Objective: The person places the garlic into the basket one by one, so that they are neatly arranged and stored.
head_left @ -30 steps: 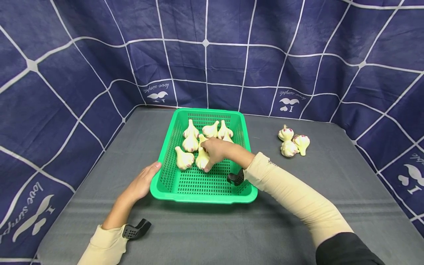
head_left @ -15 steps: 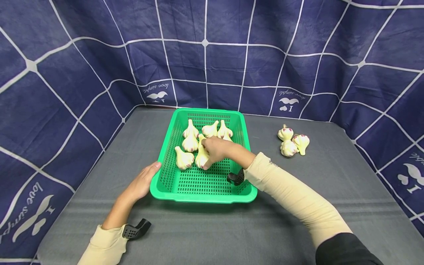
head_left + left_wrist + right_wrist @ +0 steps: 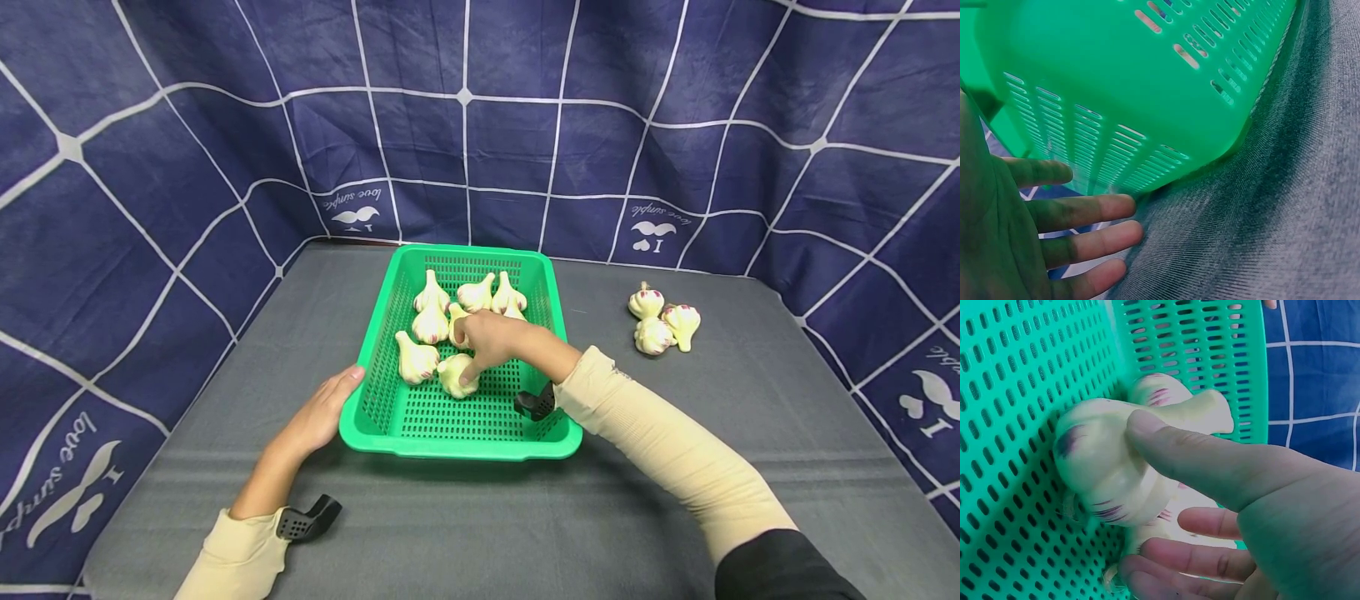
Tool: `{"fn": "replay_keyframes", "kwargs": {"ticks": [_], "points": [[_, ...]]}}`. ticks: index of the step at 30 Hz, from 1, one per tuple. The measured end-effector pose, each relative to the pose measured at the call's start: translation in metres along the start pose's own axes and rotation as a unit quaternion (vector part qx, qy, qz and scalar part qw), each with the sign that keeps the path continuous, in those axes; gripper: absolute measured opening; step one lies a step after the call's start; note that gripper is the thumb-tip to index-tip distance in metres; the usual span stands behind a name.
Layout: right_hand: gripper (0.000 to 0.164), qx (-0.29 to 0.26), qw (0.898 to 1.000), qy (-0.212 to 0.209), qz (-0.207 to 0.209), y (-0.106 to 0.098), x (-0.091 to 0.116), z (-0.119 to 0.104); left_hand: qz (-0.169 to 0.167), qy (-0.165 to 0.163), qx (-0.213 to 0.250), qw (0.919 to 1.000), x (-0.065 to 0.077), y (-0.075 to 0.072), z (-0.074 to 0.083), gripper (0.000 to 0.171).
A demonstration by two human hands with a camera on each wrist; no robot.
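A green perforated plastic basket (image 3: 461, 448) holds several garlic bulbs with purple streaks. My right hand (image 3: 491, 337) reaches into it from the right. Close up in the right wrist view, the thumb (image 3: 1191, 456) lies against one garlic bulb (image 3: 1107, 450), while the other fingers (image 3: 1197, 559) are spread loosely beside another bulb. From the head, that garlic bulb (image 3: 454, 379) lies nearest the basket's front. My left hand (image 3: 322, 412) rests at the basket's left rim. Its fingers (image 3: 1094, 244) stretch out straight next to the outer wall; the thumb is mostly hidden.
Several more garlic bulbs (image 3: 654, 335) sit in a cluster on the grey table cloth (image 3: 615, 500), to the right of the basket. A dark blue curtain (image 3: 510, 142) with white lines hangs behind and along both sides.
The garlic bulb under my right thumb has tipped over toward the basket's front, away from the bulb behind it. Both hands stay nearly in place.
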State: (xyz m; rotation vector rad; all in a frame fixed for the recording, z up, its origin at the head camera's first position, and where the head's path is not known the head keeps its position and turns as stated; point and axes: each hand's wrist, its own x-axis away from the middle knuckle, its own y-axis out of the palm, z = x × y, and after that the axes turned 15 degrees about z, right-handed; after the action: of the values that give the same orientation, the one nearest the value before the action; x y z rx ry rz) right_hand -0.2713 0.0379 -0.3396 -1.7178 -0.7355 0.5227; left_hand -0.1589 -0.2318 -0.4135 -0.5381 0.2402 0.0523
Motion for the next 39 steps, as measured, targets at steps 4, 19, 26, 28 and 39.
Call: {"fn": "replay_keyframes", "kwargs": {"ticks": [4, 19, 26, 28, 39], "points": [[0.052, -0.001, 1.0, -0.004, -0.001, -0.001, 0.001, 0.0, -0.001, -0.002, -0.001, 1.0, 0.0, 0.0, 0.0, 0.063], [0.032, -0.009, 1.0, 0.006, 0.0, -0.001, 0.002, 0.003, -0.003, -0.001, 0.008, 1.0, 0.0, 0.0, 0.0, 0.061], [0.031, -0.015, 1.0, 0.009, -0.009, -0.002, 0.002, 0.002, 0.0, -0.011, -0.006, 0.9999, 0.0, -0.001, 0.001, 0.063], [0.032, -0.017, 1.0, 0.009, -0.009, -0.001, 0.003, 0.002, -0.001, -0.009, -0.004, 1.0, 0.0, -0.001, 0.001, 0.063], [0.04, -0.033, 0.999, 0.022, -0.005, -0.01, 0.014, 0.004, -0.008, -0.021, -0.012, 0.9997, 0.001, -0.001, 0.0, 0.066]]}}
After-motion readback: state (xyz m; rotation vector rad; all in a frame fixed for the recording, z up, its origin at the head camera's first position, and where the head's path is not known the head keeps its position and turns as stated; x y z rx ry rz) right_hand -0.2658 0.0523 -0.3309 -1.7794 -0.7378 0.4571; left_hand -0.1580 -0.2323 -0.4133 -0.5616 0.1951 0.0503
